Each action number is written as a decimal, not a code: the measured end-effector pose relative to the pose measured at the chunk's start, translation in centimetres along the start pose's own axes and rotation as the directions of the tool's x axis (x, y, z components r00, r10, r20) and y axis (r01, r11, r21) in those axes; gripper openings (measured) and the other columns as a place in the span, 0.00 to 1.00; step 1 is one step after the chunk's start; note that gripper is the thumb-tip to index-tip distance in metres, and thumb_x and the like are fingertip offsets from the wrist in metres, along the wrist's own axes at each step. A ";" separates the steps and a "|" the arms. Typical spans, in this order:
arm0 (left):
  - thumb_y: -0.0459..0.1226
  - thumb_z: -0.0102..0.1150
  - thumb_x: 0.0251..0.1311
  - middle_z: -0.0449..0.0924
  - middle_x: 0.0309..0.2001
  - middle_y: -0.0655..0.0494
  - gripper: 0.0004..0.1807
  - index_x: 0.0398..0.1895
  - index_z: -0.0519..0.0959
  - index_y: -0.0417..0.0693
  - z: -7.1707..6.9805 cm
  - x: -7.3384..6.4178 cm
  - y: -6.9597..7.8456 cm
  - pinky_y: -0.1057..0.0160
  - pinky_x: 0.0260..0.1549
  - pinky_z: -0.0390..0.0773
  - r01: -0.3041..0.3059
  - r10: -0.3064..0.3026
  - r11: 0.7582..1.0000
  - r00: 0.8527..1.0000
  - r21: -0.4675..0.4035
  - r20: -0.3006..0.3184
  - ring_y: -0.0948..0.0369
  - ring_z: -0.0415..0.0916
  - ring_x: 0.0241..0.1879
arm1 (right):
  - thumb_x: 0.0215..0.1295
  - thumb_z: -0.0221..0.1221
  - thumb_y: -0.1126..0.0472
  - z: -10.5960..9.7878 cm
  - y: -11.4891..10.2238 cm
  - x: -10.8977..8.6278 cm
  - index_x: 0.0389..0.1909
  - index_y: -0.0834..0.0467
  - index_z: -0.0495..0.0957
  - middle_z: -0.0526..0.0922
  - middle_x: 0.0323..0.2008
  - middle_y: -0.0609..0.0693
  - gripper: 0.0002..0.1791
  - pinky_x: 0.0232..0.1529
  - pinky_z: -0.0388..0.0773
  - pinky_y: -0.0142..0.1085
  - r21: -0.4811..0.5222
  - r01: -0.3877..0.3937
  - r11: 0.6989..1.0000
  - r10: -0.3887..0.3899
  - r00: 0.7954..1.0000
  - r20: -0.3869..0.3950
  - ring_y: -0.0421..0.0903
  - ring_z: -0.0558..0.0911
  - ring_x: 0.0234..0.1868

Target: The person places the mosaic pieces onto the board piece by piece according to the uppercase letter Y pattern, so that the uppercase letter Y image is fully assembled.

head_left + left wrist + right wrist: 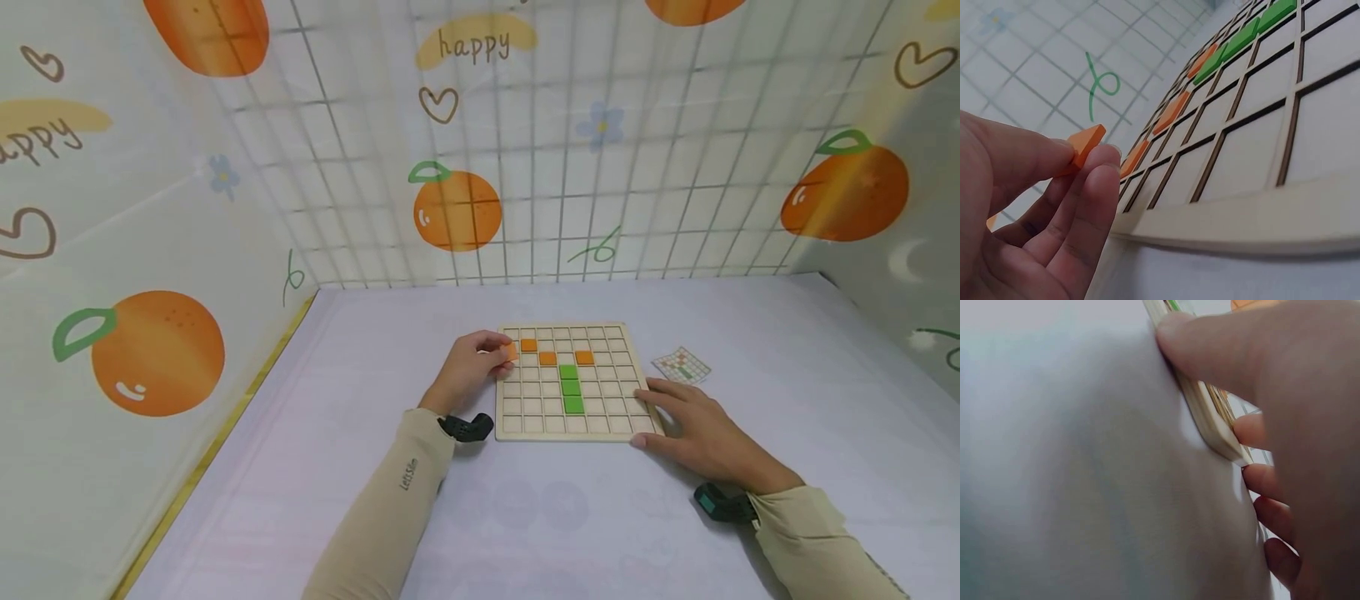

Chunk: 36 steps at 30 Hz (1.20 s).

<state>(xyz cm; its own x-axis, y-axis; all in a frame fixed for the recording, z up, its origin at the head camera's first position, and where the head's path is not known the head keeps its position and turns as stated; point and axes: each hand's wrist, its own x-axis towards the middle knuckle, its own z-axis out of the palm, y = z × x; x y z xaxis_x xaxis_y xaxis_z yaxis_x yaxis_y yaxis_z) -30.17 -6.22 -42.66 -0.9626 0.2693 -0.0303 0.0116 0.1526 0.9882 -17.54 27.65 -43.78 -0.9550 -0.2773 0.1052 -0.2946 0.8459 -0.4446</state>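
Between thumb and fingertips my left hand (471,367) pinches an orange square tile (1087,147), tilted over the left edge of a wooden grid board (531,424). Three green tiles (571,388) form a column near the board's middle. Farther back on the grid lie three orange tiles, one orange tile (528,345) toward the far left, one orange tile (548,358) nearer the middle and another orange tile (584,357) to the right. My right hand (697,427) rests at the near right corner, thumb at the front edge and extended fingers along the right side.
A small card (682,366) printed with a coloured grid pattern lies just right of the board. The board lies on a pale cloth-covered table (570,525). Behind it rises a wire grid (360,200) under a printed sheet, with side sheets left and right.
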 end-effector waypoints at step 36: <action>0.33 0.62 0.67 0.79 0.45 0.49 0.14 0.54 0.82 0.48 3.7 1.7 0.7 0.63 0.42 0.82 0.022 -0.022 1.000 0.997 0.003 0.079 0.57 0.83 0.37 | 0.60 0.63 0.31 -0.1 -0.2 -0.1 0.69 0.57 0.72 0.63 0.72 0.62 0.45 0.63 0.56 0.68 0.004 -0.004 1.000 0.004 1.000 -0.001 0.68 0.58 0.71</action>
<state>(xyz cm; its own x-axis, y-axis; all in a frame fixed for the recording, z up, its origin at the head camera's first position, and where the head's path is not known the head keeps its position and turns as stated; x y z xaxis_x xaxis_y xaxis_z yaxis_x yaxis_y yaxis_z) -30.77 -2.13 -42.58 -0.9382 0.3402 -0.0639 -0.0089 0.1610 0.9869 -17.37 27.52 -43.60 -0.9563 -0.2732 0.1042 -0.2904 0.8453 -0.4486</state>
